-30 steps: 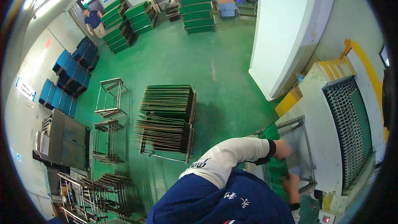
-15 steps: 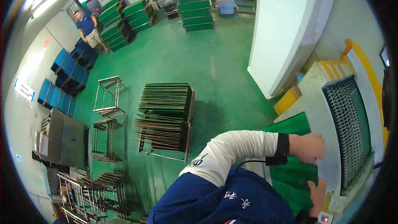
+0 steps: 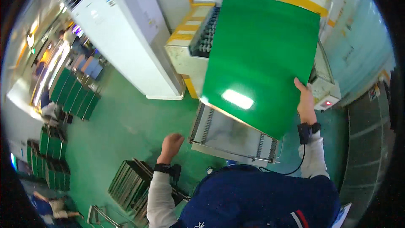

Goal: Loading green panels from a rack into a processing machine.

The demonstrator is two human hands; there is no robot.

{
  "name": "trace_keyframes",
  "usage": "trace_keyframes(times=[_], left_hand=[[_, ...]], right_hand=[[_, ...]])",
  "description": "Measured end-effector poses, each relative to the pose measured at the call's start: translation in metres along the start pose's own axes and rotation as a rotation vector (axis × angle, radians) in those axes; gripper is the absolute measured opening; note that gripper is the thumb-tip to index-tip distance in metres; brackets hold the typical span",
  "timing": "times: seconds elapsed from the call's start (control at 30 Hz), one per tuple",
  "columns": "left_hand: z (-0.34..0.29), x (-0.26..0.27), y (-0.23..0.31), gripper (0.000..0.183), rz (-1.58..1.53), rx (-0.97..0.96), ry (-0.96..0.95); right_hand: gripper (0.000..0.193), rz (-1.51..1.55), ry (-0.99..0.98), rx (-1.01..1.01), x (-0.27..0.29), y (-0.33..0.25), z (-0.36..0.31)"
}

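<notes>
A large glossy green board (image 3: 261, 59) is tilted up over the roller conveyor machine and a metal tray. My right hand (image 3: 306, 101) grips its right edge, thumb on the face and the other fingers hidden behind. My left hand (image 3: 171, 145) hangs apart from the board, left of the tray, with its fingers curled and nothing visible in them. Below the board's lower edge lies the metal tray (image 3: 230, 133) with spring-like strips along its sides. Part of the machine's dark rollers (image 3: 209, 31) shows at the board's upper left.
A tall white cabinet unit (image 3: 126, 46) stands left of the machine. On the floor at lower left is a rack of upright boards (image 3: 130, 183). Green bins (image 3: 74, 93) are stacked farther left, with other people beyond. A grey cabinet (image 3: 367, 143) stands at right.
The view has swung right toward the machine. Both hands were over green boards beside it; now a board is raised in my right hand, and my left hand is away from it.
</notes>
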State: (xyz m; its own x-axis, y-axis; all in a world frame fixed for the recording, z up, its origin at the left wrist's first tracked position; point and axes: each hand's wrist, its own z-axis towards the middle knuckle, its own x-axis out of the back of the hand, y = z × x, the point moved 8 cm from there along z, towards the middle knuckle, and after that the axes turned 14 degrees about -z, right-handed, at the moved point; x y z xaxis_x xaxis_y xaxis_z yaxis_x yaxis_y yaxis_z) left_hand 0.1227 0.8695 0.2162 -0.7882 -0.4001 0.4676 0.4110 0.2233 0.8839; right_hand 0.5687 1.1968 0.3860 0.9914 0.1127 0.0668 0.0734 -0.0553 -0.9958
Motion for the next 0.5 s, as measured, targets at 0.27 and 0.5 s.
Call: trace_keyframes(times=[0.27, 0.5], left_hand=[[-0.138, -0.030, -0.225, 0.022, -0.387, 0.817, -0.024], [-0.199, -0.057, -0.224, 0.023, -0.746, 0.938, 0.214]], right_hand=[[0.027, 0.122, -0.323, 0.119, -0.032, 0.072, 0.066], [0.017, 0.645, -0.299, -0.221, -0.082, 0.131, 0.108]])
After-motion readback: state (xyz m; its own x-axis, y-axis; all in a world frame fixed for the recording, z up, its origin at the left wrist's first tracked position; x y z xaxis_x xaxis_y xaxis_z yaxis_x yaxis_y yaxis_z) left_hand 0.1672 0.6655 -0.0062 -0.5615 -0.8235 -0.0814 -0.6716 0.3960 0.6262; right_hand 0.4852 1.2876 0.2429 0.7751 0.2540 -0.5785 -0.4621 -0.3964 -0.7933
